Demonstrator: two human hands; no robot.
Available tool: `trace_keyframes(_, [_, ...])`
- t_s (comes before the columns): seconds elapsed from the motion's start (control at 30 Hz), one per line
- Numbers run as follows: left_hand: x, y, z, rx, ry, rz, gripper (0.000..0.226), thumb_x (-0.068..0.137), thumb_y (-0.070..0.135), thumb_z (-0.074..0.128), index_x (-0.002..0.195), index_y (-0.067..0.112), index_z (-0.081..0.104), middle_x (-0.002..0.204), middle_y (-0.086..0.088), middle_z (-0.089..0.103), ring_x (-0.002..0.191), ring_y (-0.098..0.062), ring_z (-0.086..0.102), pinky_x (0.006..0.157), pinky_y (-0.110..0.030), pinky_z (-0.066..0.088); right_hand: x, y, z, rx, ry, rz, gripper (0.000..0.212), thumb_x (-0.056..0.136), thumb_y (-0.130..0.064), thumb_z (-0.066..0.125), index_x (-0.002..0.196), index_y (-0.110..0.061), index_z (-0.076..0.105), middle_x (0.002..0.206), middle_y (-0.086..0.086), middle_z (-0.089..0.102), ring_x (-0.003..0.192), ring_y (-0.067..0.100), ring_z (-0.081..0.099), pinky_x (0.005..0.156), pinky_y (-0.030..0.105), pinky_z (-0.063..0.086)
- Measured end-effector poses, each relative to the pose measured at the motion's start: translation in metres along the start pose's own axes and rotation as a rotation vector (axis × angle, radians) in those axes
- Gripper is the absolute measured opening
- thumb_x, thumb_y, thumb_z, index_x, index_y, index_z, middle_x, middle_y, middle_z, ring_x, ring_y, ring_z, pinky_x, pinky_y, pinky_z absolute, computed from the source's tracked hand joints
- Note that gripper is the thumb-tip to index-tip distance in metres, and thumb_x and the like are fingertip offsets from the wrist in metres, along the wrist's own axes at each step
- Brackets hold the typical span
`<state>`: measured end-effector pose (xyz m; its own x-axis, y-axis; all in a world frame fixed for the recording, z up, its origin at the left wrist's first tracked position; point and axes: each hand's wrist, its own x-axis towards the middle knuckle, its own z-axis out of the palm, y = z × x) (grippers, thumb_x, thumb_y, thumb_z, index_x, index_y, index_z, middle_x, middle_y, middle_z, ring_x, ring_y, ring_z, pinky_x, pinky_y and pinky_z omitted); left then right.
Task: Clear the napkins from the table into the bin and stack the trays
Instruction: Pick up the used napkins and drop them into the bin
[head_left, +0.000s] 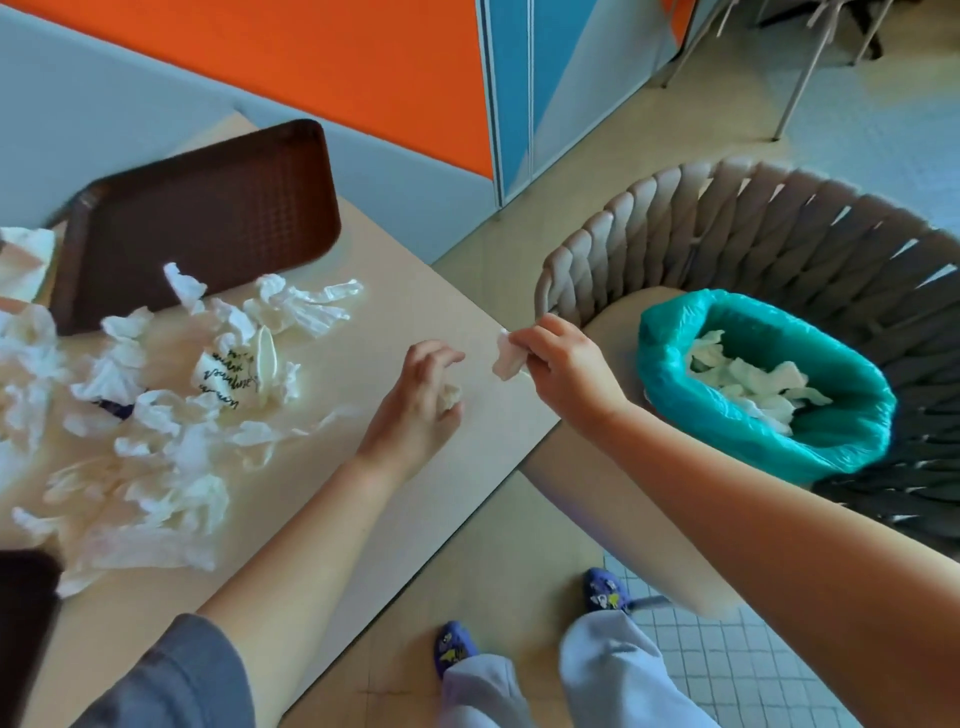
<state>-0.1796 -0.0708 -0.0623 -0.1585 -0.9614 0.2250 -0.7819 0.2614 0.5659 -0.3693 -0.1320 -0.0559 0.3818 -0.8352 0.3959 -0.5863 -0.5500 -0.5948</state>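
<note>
Napkins (156, 415) beside bin (670, 364): light, soft, crumple anywhere. Right hand (566, 364) pinches one scrap (506, 358); left hand (421, 405) curls round another wad (449, 397).

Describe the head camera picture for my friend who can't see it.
The right hand pinches a crumpled white napkin near the teal-lined bin, while the left hand holds another. Many napkins litter the beige table beside a brown plastic tray.
</note>
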Motion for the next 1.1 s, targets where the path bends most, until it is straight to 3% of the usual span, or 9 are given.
trace_keyframes(0.2, [0.051,0.034,0.047,-0.071,-0.076,0.002,0.057,0.071,0.004,0.078,0.114,0.008,0.041,0.131,-0.023,0.037,0.102,-0.015,0.047,0.085,-0.025,0.043,-0.01,0.05,-0.043,-0.031,-0.021,0.045,0.022,0.074,0.007,0.063,0.095,0.001,0.07,0.082,0.021,0.062,0.07,0.036,0.062,0.061,0.035,0.055])
trace_keyframes(0.37, [0.095,0.082,0.096,-0.094,-0.092,-0.027,0.04,0.071,0.008,0.079,0.101,-0.007,0.057,0.12,-0.016,0.048,0.092,-0.014,0.051,0.077,-0.006,0.037,-0.029,0.105,-0.084,-0.042,0.009,0.162,0.032,0.07,0.01,0.055,0.097,0.001,0.07,0.084,0.022,0.063,0.075,0.037,0.061,0.068,0.036,0.053])
trace_keyframes(0.5, [0.13,0.117,0.14,-0.011,-0.12,0.134,0.033,0.069,0.009,0.079,0.096,-0.003,0.065,0.104,-0.019,0.054,0.094,-0.021,0.05,0.083,-0.021,0.039,-0.058,0.15,-0.116,-0.131,0.048,0.344,0.028,0.077,0.007,0.054,0.102,0.001,0.065,0.094,0.019,0.067,0.087,0.038,0.058,0.078,0.04,0.05])
trace_keyframes(0.6, [0.151,0.137,0.174,0.109,-0.125,0.212,0.033,0.069,0.012,0.078,0.099,0.004,0.068,0.097,-0.015,0.057,0.09,-0.028,0.048,0.079,-0.03,0.041,-0.082,0.182,-0.131,-0.174,0.074,0.428,0.019,0.08,-0.001,0.049,0.087,0.0,0.067,0.087,0.02,0.064,0.081,0.038,0.058,0.073,0.041,0.05])
trace_keyframes(0.67, [0.16,0.146,0.196,0.058,-0.16,0.225,0.031,0.07,0.009,0.076,0.099,0.004,0.066,0.097,-0.014,0.057,0.091,-0.026,0.047,0.082,-0.026,0.038,-0.099,0.202,-0.133,-0.172,0.058,0.478,0.02,0.079,-0.003,0.049,0.074,0.001,0.067,0.079,0.02,0.059,0.072,0.036,0.057,0.065,0.039,0.051])
trace_keyframes(0.77, [0.164,0.147,0.231,-0.036,-0.238,0.212,0.023,0.072,0.002,0.073,0.091,0.003,0.06,0.094,-0.014,0.053,0.089,-0.023,0.049,0.086,-0.026,0.039,-0.122,0.23,-0.124,-0.196,-0.007,0.586,0.009,0.077,0.005,0.056,0.071,0.007,0.063,0.08,0.019,0.053,0.072,0.034,0.052,0.062,0.04,0.05])
trace_keyframes(0.87, [0.163,0.144,0.267,-0.003,-0.339,0.202,0.012,0.076,0.002,0.07,0.08,0.0,0.059,0.091,-0.012,0.049,0.083,-0.024,0.052,0.078,-0.033,0.046,-0.138,0.258,-0.114,-0.185,-0.083,0.72,0.017,0.088,-0.002,0.047,0.091,0.005,0.062,0.094,0.014,0.049,0.083,0.029,0.048,0.071,0.03,0.042])
trace_keyframes(0.97, [0.166,0.14,0.298,0.003,-0.459,0.115,0.002,0.083,0.002,0.063,0.085,0.001,0.061,0.093,-0.003,0.045,0.09,-0.022,0.052,0.081,-0.026,0.041,-0.146,0.279,-0.101,-0.174,-0.212,0.732,0.02,0.087,-0.005,0.051,0.091,0.007,0.066,0.101,0.018,0.051,0.091,0.03,0.05,0.079,0.034,0.044])
trace_keyframes(1.1, [0.173,0.136,0.329,0.196,-0.766,-0.014,0.025,0.087,-0.003,0.041,0.103,0.0,0.06,0.112,-0.014,0.054,0.103,-0.033,0.053,0.09,-0.034,0.044,-0.144,0.288,-0.086,-0.153,-0.504,0.828,0.03,0.089,-0.016,0.05,0.111,-0.002,0.065,0.115,0.019,0.058,0.104,0.034,0.054,0.093,0.035,0.044])
